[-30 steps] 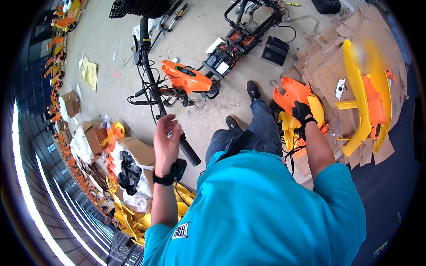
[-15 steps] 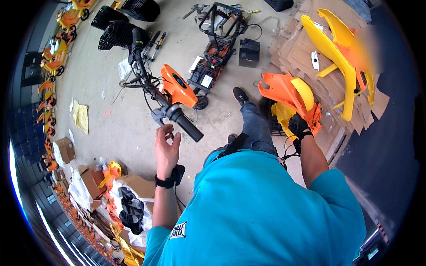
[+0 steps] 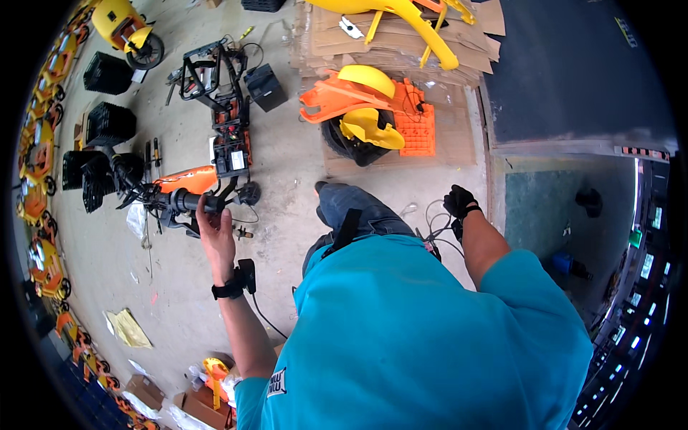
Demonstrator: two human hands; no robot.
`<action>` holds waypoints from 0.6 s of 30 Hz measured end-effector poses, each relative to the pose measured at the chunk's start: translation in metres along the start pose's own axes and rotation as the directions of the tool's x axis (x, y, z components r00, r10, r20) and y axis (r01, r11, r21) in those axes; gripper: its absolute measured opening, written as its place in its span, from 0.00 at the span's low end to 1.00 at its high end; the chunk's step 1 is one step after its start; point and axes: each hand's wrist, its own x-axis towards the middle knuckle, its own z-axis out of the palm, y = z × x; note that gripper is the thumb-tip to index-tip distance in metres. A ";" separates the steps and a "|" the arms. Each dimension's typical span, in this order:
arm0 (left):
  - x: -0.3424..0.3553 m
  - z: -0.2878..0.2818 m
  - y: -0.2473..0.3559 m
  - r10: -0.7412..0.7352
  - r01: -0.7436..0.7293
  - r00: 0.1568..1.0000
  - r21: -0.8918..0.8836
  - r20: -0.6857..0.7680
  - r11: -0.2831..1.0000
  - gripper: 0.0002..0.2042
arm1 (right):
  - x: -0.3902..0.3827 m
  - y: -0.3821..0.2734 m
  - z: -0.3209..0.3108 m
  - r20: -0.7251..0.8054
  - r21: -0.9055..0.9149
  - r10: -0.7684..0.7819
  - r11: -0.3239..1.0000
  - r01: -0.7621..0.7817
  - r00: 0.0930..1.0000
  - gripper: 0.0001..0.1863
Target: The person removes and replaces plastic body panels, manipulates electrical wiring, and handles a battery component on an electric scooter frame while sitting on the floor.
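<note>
My left hand (image 3: pixel 217 242) is bare, reaching up to the end of a black handlebar grip (image 3: pixel 188 201). Its fingers are extended against the grip and its thumb stands apart. The handlebar belongs to a scooter with an orange front panel (image 3: pixel 188 180). On the right, my right hand (image 3: pixel 461 203), in a black glove, hangs beside my hip with its fingers curled; whatever may be inside them is hidden. Thin black cables (image 3: pixel 436 223) loop close to that hand.
Ahead stands a bare scooter frame (image 3: pixel 231 118) beside a black box (image 3: pixel 265 87). Orange and yellow body panels (image 3: pixel 344 97) rest at front right, near stacked cardboard (image 3: pixel 326 50). Black crates (image 3: pixel 109 74) and a yellow scooter (image 3: pixel 118 25) are far left. A yellow sheet (image 3: pixel 130 327) lies on the floor.
My view has turned to the right. My right hand has come away from the orange and yellow panels. My left hand is now against the grip, where before it was just below it.
</note>
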 end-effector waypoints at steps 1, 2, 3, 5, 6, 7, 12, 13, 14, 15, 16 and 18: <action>0.001 0.004 -0.004 0.047 -0.048 0.999 -0.044 -0.026 0.998 0.26 | 0.012 0.011 -0.018 -0.055 0.012 0.023 1.000 -0.023 0.998 0.10; 0.004 0.011 -0.006 0.065 -0.066 0.998 -0.033 -0.026 0.997 0.26 | 0.024 0.018 -0.044 0.007 0.027 0.047 0.999 -0.048 0.999 0.13; 0.006 0.015 -0.009 0.078 -0.079 0.996 -0.023 -0.029 0.997 0.26 | 0.036 0.019 -0.071 0.119 0.030 0.032 0.999 -0.036 0.992 0.16; 0.004 0.012 -0.002 0.117 -0.109 0.991 0.124 -0.061 0.986 0.25 | 0.026 0.031 -0.038 0.077 0.042 0.056 0.997 -0.059 0.995 0.11; 0.002 0.005 -0.005 0.113 -0.101 0.989 0.126 -0.095 0.987 0.25 | -0.017 0.019 0.021 -0.095 0.035 0.074 0.997 -0.071 0.993 0.13; 0.008 0.009 -0.013 0.103 -0.096 0.990 0.082 -0.093 0.992 0.24 | -0.009 0.010 0.005 -0.038 0.019 0.054 0.998 -0.053 0.998 0.12; 0.014 0.028 -0.015 0.057 -0.040 0.974 0.080 -0.221 0.996 0.22 | 0.002 -0.050 0.039 0.021 -0.244 -0.084 0.966 0.087 0.996 0.19; 0.015 0.031 -0.013 0.069 -0.029 0.963 0.153 -0.262 0.988 0.21 | -0.002 -0.067 0.052 0.032 -0.304 -0.107 0.946 0.112 0.994 0.18; 0.015 0.036 -0.007 0.034 0.058 0.947 0.275 -0.319 0.960 0.20 | 0.009 -0.077 0.049 0.036 -0.364 -0.128 0.922 0.132 0.991 0.18; 0.015 0.045 -0.002 0.022 0.086 0.938 0.292 -0.346 0.952 0.20 | 0.026 -0.090 0.050 0.051 -0.423 -0.147 0.893 0.155 0.988 0.18; 0.017 0.054 0.005 0.020 0.101 0.925 0.298 -0.380 0.949 0.19 | 0.042 -0.110 0.055 0.077 -0.475 -0.185 0.857 0.199 0.980 0.18; 0.022 0.064 0.008 0.076 0.117 0.887 0.380 -0.456 0.918 0.19 | 0.078 -0.137 0.068 0.100 -0.559 -0.205 0.798 0.225 0.974 0.16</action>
